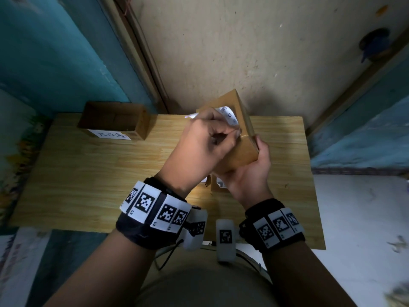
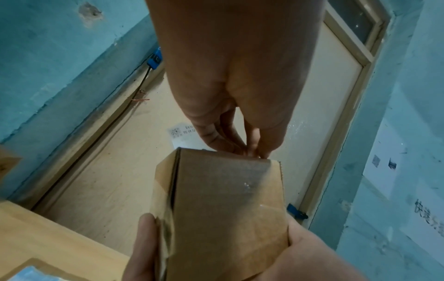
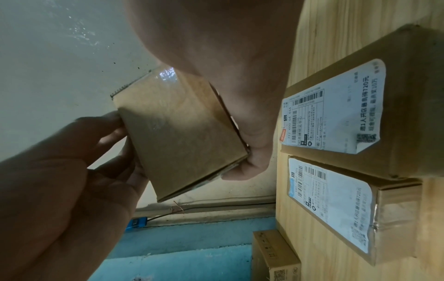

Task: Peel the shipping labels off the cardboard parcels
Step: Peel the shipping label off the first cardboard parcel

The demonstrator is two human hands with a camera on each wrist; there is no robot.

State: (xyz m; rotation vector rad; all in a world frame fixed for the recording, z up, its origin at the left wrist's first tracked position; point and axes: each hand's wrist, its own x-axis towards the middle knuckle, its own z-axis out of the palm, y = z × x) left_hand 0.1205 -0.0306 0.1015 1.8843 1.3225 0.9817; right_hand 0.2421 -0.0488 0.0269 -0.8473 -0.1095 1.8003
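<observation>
A small cardboard parcel (image 1: 240, 151) is held up over the wooden table (image 1: 88, 173). My right hand (image 1: 257, 160) grips it from below, thumb on its right edge. My left hand (image 1: 234, 131) reaches over the top face and pinches the white shipping label (image 1: 230, 116), which curls up off the cardboard. In the left wrist view the left fingertips (image 2: 250, 150) meet at the parcel's far edge, with a corner of the label (image 2: 179, 136) showing behind them. The right wrist view shows the parcel's taped plain underside (image 3: 177, 129).
Two more parcels (image 3: 408, 106) (image 3: 396, 218) lie on the table below my hands, each with a white label (image 3: 336, 106) (image 3: 329, 205) stuck on. An open cardboard box (image 1: 112, 120) with a handwritten sheet stands at the table's back left. A door (image 1: 243, 52) rises behind the table.
</observation>
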